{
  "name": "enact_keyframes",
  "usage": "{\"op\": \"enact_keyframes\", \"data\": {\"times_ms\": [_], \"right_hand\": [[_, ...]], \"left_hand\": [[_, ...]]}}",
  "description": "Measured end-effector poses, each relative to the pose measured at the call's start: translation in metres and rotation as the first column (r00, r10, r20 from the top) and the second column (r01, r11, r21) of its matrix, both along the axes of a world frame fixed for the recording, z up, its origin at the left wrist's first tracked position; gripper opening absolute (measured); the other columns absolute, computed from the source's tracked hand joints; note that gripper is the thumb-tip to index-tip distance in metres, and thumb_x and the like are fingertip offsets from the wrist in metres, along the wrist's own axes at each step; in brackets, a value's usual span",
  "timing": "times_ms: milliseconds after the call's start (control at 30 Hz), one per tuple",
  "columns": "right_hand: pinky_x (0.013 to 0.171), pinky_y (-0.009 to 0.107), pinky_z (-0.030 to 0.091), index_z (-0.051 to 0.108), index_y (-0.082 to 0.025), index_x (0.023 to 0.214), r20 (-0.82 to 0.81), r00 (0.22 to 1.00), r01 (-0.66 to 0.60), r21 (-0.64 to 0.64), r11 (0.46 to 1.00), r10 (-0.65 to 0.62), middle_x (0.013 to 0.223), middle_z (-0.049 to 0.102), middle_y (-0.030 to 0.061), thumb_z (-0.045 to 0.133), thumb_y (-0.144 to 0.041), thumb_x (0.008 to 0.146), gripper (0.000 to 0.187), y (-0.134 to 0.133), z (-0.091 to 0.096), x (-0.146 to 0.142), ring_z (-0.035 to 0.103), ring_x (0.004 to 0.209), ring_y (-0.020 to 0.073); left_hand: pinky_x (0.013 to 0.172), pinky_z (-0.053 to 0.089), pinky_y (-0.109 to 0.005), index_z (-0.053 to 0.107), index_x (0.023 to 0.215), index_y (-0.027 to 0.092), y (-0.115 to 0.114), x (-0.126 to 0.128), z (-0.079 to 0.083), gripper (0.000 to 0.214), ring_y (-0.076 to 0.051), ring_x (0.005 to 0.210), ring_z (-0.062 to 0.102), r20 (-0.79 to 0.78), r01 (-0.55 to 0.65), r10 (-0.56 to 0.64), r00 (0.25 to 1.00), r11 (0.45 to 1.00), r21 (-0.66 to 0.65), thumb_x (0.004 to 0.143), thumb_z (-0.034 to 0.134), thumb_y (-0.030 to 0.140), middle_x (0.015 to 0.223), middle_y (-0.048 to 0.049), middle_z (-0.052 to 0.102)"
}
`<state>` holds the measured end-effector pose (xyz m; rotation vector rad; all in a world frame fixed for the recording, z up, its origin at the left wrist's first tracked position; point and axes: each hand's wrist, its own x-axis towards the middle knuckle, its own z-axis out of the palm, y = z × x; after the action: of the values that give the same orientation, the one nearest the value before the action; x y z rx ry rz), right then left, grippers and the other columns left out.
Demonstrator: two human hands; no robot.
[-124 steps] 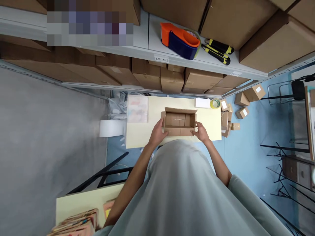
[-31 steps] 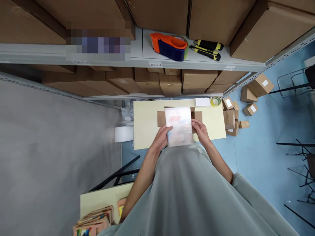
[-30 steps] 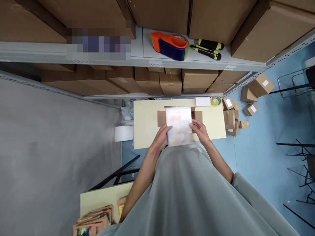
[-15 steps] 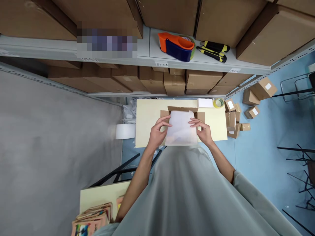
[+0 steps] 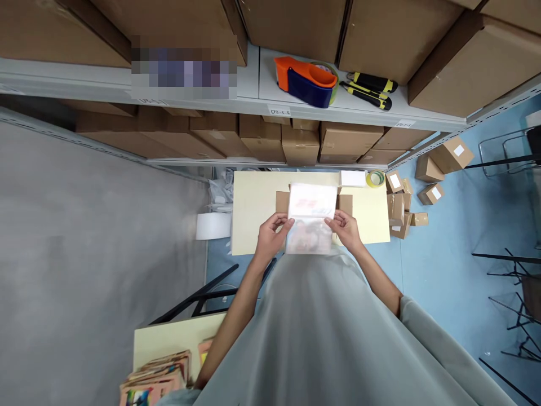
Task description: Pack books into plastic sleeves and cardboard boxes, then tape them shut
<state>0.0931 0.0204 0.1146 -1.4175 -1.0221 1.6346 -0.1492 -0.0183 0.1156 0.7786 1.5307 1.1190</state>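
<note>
Holds a flat, rectangular, whitish translucent packet (image 5: 311, 235) between left hand (image 5: 270, 235) and right hand (image 5: 346, 230). Fills the gap between the two sets of fingers from side to side. Clasps the left edge in the left fingers and the right edge in the right fingers, in a narrow pinch on each side. Rests both thumbs on the upward-facing surface, just inside the edges, with the other fingers at or behind the edges and partly hidden. Shows faint red and blue print between the thumbs and beyond, with a crosswise line just beyond the thumb tips. Extends nearer to the body than the thumbs, as far as the front of a pale grey-green garment (image 5: 313, 332).

Directly behind the packet and fingers: an open brown cardboard box (image 5: 282, 202), with flaps showing beyond the fingers on either side. Not possible to tell the clearance between packet and box.

Under the box: a cream rectangular tabletop (image 5: 251, 225), extending left and right of the fingers. Beyond the right fingers, near the far edge: a white rectangular carton (image 5: 353, 179), just beside a yellow roll of tape (image 5: 375, 179). Well right of the right fingers: small brown cardboard parcels (image 5: 396, 208). Well left of the left fingers: a thick white roll (image 5: 213, 226).
</note>
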Motion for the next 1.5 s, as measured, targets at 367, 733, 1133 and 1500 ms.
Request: {"op": "enact_keyframes", "data": {"times_ms": [367,733,1133,1500], "right_hand": [[0.076,0.032,0.062,0.08,-0.023,0.097,-0.22,0.975,-0.073,-0.272,0.959,0.012,0.091,0.083,0.0042,0.093,-0.062,0.072,0.049,0.01,-0.012,-0.008,0.073,0.081,0.0205],[0.076,0.044,0.064,0.058,-0.033,0.072,-0.246,0.969,-0.06,-0.34,0.939,-0.027,0.07,0.067,0.0008,0.075,-0.087,0.07,0.056,0.002,-0.038,-0.015,0.066,0.08,0.0263],[0.098,0.039,0.061,0.081,-0.025,0.116,-0.001,0.999,-0.043,0.023,0.999,0.043,0.112,0.083,0.0054,0.088,-0.068,0.078,0.058,0.038,0.001,0.01,0.074,0.112,0.0288],[0.111,0.04,0.046,0.066,-0.026,0.155,0.879,0.375,-0.734,0.089,0.673,0.293,0.136,0.075,0.0124,0.042,-0.023,0.113,0.049,0.094,0.031,-0.001,0.069,0.119,0.0308]], "left_hand": [[0.097,0.059,-0.04,0.083,0.094,0.022,0.018,0.014,0.039,0.047,-0.029,0.098,0.073,0.139,0.067,-0.07,0.988,0.997,0.03,0.08,0.088,0.067,0.091,-0.0069,0.08],[0.133,0.037,-0.062,0.089,0.108,0.031,0.025,0.059,0.066,0.026,-0.039,0.145,0.057,0.09,0.366,-0.387,0.918,0.912,0.187,0.084,0.09,0.042,0.139,-0.0073,0.079],[0.101,0.06,-0.043,0.082,0.1,0.023,0.026,0.013,0.02,0.043,-0.035,0.111,0.075,0.245,0.168,-0.146,0.959,0.983,-0.074,0.073,0.098,0.052,0.105,-0.0107,0.083],[0.134,0.031,-0.064,0.079,0.123,0.024,0.008,-0.008,-0.078,0.055,-0.047,0.157,0.044,-0.393,0.301,-0.292,0.872,0.953,-0.039,0.07,0.091,0.034,0.151,-0.0162,0.068]]}}
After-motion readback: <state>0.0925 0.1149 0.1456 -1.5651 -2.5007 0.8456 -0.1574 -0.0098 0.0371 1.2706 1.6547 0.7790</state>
